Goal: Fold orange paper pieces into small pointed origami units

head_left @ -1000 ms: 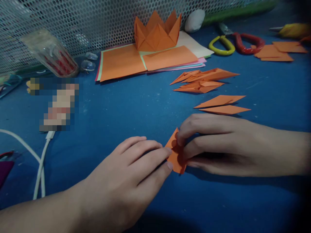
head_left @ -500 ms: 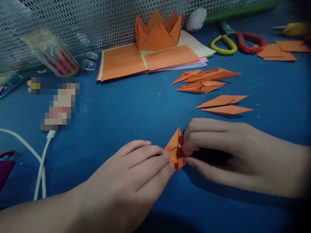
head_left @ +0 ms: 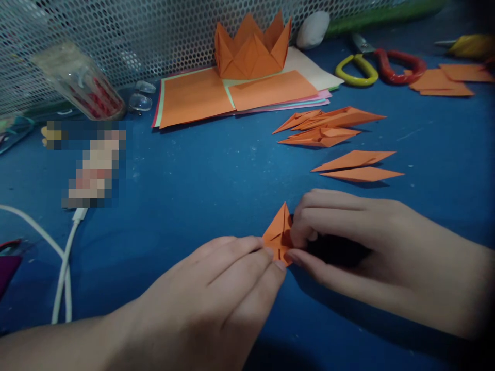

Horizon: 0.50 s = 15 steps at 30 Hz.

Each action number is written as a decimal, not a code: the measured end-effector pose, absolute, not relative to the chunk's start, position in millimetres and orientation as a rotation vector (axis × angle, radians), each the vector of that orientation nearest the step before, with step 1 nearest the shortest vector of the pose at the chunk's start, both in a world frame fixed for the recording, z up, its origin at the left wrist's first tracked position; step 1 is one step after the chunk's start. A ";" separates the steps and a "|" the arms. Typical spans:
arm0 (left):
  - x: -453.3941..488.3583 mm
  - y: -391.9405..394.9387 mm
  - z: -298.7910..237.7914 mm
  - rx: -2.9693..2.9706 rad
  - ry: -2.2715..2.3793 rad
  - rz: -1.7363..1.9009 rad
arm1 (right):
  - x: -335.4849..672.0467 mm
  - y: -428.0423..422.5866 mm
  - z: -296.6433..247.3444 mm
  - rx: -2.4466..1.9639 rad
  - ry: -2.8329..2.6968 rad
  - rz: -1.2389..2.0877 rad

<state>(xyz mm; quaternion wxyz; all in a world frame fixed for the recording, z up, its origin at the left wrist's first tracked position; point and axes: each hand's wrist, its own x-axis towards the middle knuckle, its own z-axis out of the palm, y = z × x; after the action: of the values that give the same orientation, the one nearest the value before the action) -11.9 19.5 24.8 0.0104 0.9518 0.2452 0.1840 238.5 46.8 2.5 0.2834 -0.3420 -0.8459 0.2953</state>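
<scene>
A small folded orange paper piece stands on the blue table between my two hands. My left hand lies low, its fingertips pressed on the piece's lower left edge. My right hand comes in from the right, fingers curled and pinching the piece's right side. Behind it lie two flat orange paper diamonds and a heap of several folded orange points.
An orange paper crown sits on a stack of coloured sheets by a mesh wall. Yellow and red scissors and orange scraps lie far right. A clear jar and white cable are at left.
The paper piece has been folded up from a flatter shape into a raised point. My right hand curled tighter on it and my left hand slid slightly right and nearer.
</scene>
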 end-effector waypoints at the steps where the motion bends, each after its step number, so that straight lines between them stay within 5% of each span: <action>1: -12.6 20.0 24.0 2.953 0.755 0.563 | 238.3 46.0 2.0 -0.927 -2.262 0.793; 15: -12.9 22.1 20.7 2.870 0.679 0.571 | 233.9 40.1 0.2 -1.018 -2.237 0.649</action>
<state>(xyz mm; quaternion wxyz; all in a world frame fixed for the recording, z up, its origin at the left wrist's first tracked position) -12.9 22.1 20.7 0.0687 0.9531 0.2256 0.1897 233.9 40.1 0.2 0.2954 -0.3824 -0.8408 0.2439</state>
